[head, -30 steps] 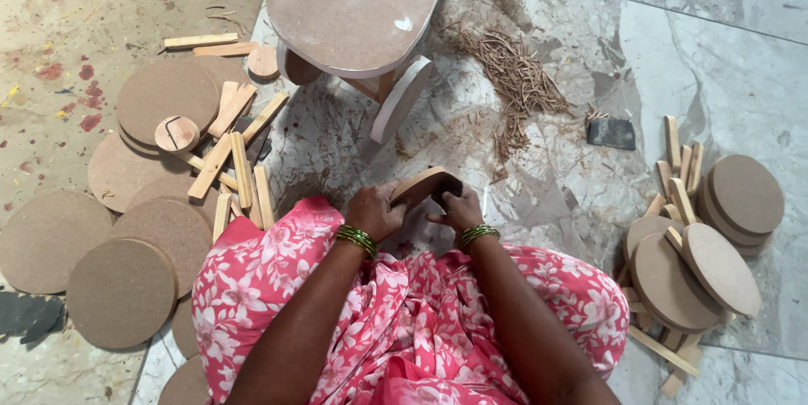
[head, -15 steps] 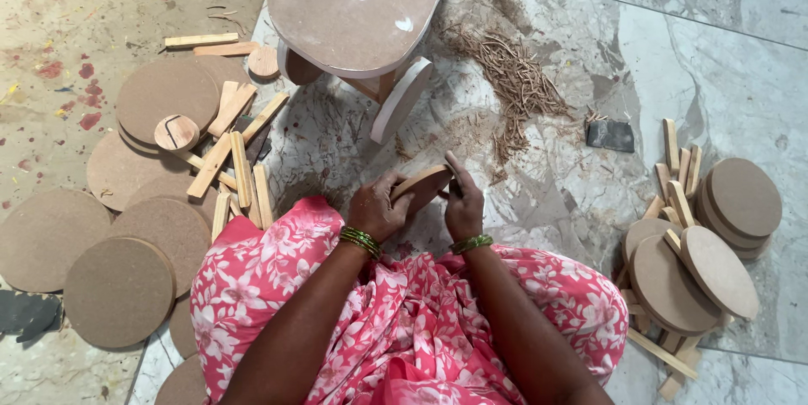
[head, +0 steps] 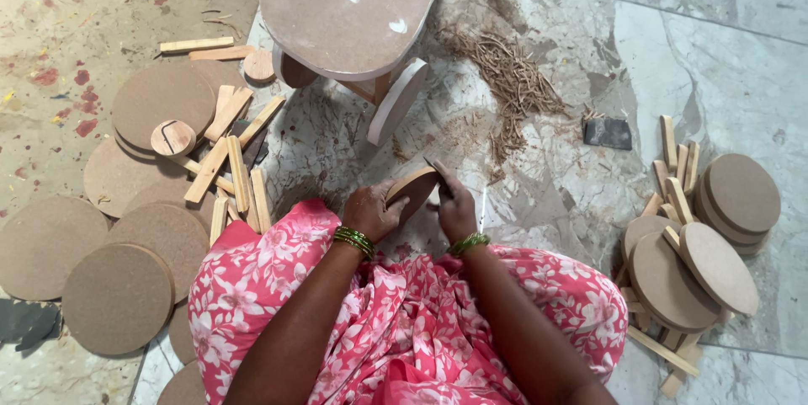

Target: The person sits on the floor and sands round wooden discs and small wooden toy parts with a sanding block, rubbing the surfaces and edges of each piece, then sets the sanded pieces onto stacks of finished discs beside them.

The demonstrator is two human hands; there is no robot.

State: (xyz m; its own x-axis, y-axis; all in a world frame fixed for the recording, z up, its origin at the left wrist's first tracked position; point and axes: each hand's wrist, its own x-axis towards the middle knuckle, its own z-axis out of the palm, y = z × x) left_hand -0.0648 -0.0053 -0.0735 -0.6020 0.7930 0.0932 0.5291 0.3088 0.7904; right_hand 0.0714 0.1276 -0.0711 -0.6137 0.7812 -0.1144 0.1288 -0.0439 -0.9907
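A small brown disc (head: 412,189) is held on edge just above the floor (head: 690,43), in front of the person's knees. The left hand (head: 370,211) clasps its lower left rim, fingers curled round it. The right hand (head: 454,210) closes over the right rim and also pinches a thin dark tool (head: 439,174) against the edge; what kind of tool it is cannot be told. The disc looks like cut fibreboard: stiff, light, flat-faced and a little dusty, so it would probably slip if pinched by its faces and is best gripped across the rim, as here. Its edge may chip under hard pressure.

Just beyond stands a low stool (head: 349,9) with a rounded top. A heap of shavings (head: 513,85) lies to its right, with a dark block (head: 608,132) near it. On the left lie 6 or so large discs (head: 118,295) and loose sticks (head: 223,165). On the right, more discs (head: 741,194) are stacked with sticks.
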